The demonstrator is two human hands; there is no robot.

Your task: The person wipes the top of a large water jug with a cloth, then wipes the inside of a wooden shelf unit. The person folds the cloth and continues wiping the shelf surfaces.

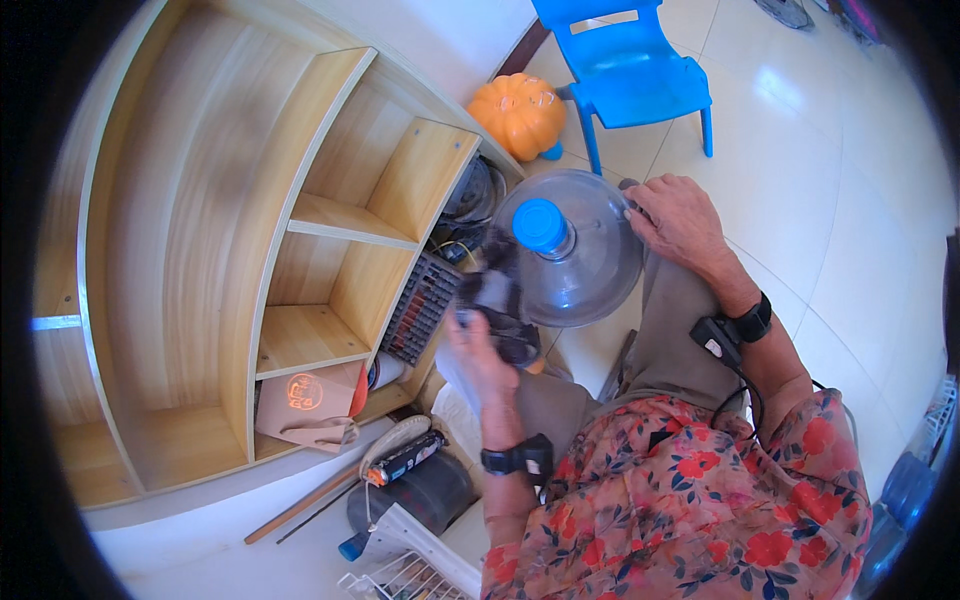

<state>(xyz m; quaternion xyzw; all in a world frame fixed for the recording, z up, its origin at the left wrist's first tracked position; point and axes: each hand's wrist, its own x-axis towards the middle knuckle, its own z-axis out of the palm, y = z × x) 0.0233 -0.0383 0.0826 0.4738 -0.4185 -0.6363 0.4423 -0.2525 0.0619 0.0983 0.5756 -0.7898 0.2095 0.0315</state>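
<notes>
My left hand (480, 356) is low at the shelf's right side, blurred, against a dark object (499, 315) with a pale patch; its kind is unclear. Whether the fingers grip it cannot be told. My right hand (671, 217) rests near my knee, at the right edge of a large clear plastic water jug (592, 277) with a blue cap (540, 225). Its fingertips are bent beside a small dark thing that is mostly hidden. An abacus (421, 309) leans in the shelf's lower compartment, left of the dark object.
A wooden shelf unit (330, 217) fills the left side. Beyond the jug are an orange pumpkin-shaped object (517, 112) and a blue plastic chair (637, 82). A paper bag (311, 401) lies in a lower compartment. Another jug (420, 491) and a white wire rack (412, 577) are at the bottom.
</notes>
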